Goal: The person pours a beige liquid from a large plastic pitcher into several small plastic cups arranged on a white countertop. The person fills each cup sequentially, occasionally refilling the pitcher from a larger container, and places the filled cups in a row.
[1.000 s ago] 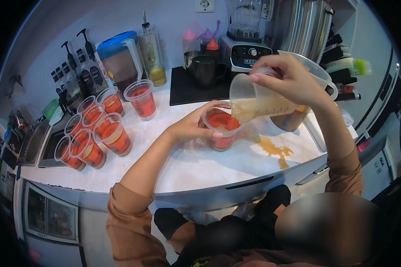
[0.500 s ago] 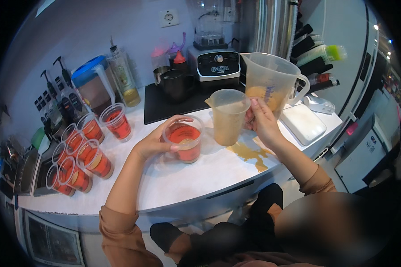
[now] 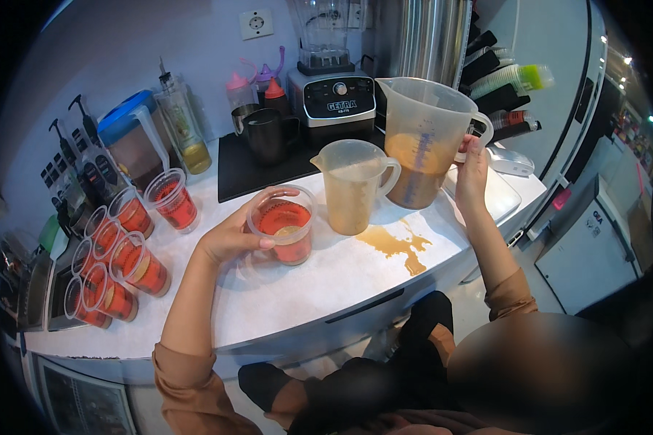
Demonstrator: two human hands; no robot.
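Observation:
My left hand (image 3: 228, 235) is wrapped round a clear plastic cup (image 3: 294, 251) with red print and some tan liquid in it, standing on the white counter. Beside the cup, a smaller translucent measuring jug (image 3: 347, 188) stands untouched, its walls coated with tan liquid. At its right, the large translucent measuring jug (image 3: 417, 156) is partly filled with brownish liquid. My right hand (image 3: 471, 174) has its fingers closed on that jug's handle. Below the two jugs lies a tan spill (image 3: 393, 243).
Several similar red-printed cups (image 3: 147, 272) stand at the left, near a blue-lidded pitcher (image 3: 127, 138) and a bottle (image 3: 189, 130). A blender (image 3: 337, 101) and a black pitcher (image 3: 268, 138) are at the back. A white flat device (image 3: 502, 197) sits at the right.
My right hand has left the smaller jug and moved right to the large jug's handle. The smaller jug's handle now shows. My left hand keeps hold of the cup.

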